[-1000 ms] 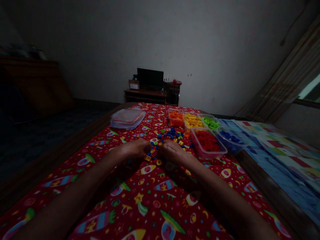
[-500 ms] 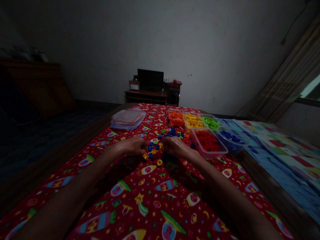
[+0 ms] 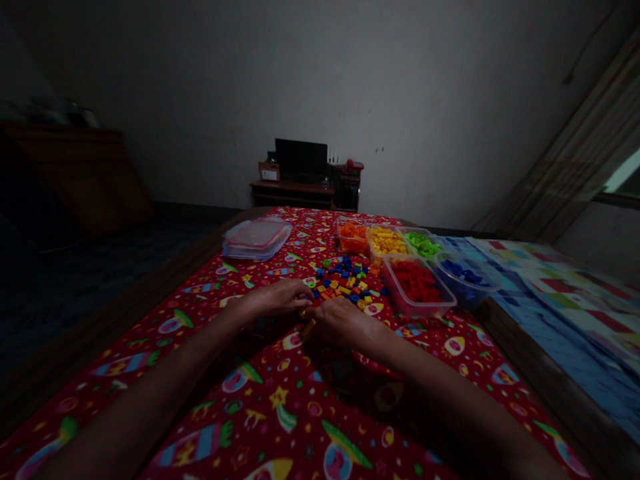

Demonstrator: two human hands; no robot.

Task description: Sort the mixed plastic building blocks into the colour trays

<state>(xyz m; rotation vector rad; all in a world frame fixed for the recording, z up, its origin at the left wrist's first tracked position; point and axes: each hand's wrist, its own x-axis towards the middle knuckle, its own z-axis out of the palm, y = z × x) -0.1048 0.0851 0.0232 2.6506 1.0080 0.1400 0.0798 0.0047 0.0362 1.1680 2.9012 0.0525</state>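
Note:
My left hand (image 3: 283, 297) is at the left edge of a loose pile of small plastic building blocks (image 3: 345, 280) in blue, yellow, orange and green. Its fingers are curled and pointed at the pile; whatever they pinch is too small and dark to make out. Close beside it on the right, my right hand (image 3: 337, 320) is closed, its fingertips almost meeting the left ones. A yellow building block (image 3: 309, 328) shows at the right fingers, low over the red patterned cloth (image 3: 280, 400).
Right of the pile stand clear tubs of sorted blocks: orange (image 3: 353, 237), yellow (image 3: 387, 241), green (image 3: 423, 245), red (image 3: 416, 281) and blue (image 3: 463, 275). A stack of lids (image 3: 257, 238) lies at the back left. A wooden edge (image 3: 530, 373) borders the right side.
My right hand has moved left and nearer to me, uncovering more of the pile, with a yellow block at its fingers. My left hand has shifted slightly right, so the hands are closer together.

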